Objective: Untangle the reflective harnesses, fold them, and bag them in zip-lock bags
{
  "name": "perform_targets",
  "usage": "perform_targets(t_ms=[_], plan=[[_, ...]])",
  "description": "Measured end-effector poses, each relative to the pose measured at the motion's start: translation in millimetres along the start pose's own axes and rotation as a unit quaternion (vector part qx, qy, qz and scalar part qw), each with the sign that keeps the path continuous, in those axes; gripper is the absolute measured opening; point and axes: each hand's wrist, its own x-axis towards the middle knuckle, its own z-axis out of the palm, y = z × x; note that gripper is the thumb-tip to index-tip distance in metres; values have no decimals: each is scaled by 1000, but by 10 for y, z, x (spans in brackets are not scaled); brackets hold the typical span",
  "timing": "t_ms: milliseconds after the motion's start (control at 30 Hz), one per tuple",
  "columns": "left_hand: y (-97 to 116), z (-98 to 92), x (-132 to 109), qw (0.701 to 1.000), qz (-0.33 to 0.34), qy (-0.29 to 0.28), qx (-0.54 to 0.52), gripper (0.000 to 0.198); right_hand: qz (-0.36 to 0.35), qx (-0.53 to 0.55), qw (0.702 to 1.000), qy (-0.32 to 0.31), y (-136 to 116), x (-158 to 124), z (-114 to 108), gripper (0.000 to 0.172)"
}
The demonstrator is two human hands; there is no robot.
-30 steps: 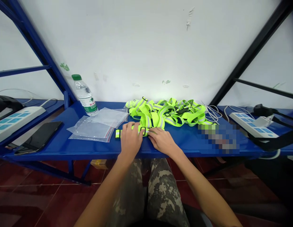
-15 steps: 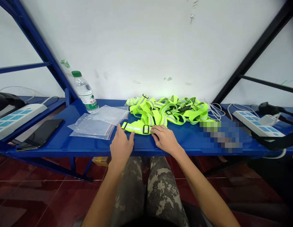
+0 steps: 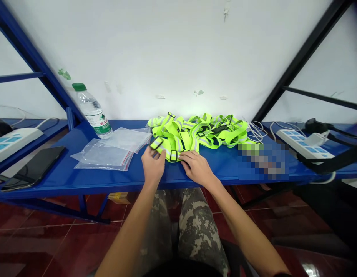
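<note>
A tangle of neon yellow-green reflective straps (image 3: 195, 132) with grey stripes and black buckles lies on the blue table. My left hand (image 3: 153, 165) is closed on the near left end of one reflective strap (image 3: 164, 148), lifting the part with a black buckle (image 3: 156, 143) off the tabletop. Beside a second black buckle (image 3: 174, 156), my right hand (image 3: 197, 166) presses its fingers together on the same strap. The fingertips of both hands are partly hidden by the strap and the hands themselves.
Clear zip bags (image 3: 109, 150) lie left of the straps, by a water bottle (image 3: 94, 111) with a green cap. A dark phone (image 3: 34, 167) rests at the far left. Power strips (image 3: 305, 144) and white cables are at both sides. Behind the blue table (image 3: 109, 184) stands a white wall.
My left hand has raised the strap's left end and brought it inward to the right, folding it. The right hand stays on the strap. The whole view has shifted slightly.
</note>
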Motion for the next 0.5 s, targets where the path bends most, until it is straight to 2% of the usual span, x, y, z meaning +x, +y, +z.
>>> perform_targets(t_ms=[100,200,333,433,500], plan=[[57,90,-29,981,126,-88,119,19,-4,1,1000,-6,-6,-7,-40,26],[38,149,-30,918,241,-174,260,23,17,-12,1000,-12,-6,-55,-85,26],[-51,149,9,860,299,-234,340,26,8,58,998,7,21,-155,-99,24],[-55,120,-4,829,323,-268,370,23,52,104,989,89,27,-212,-88,13],[-24,108,-47,811,328,-286,391,24,83,96,981,144,13,-233,-89,16]])
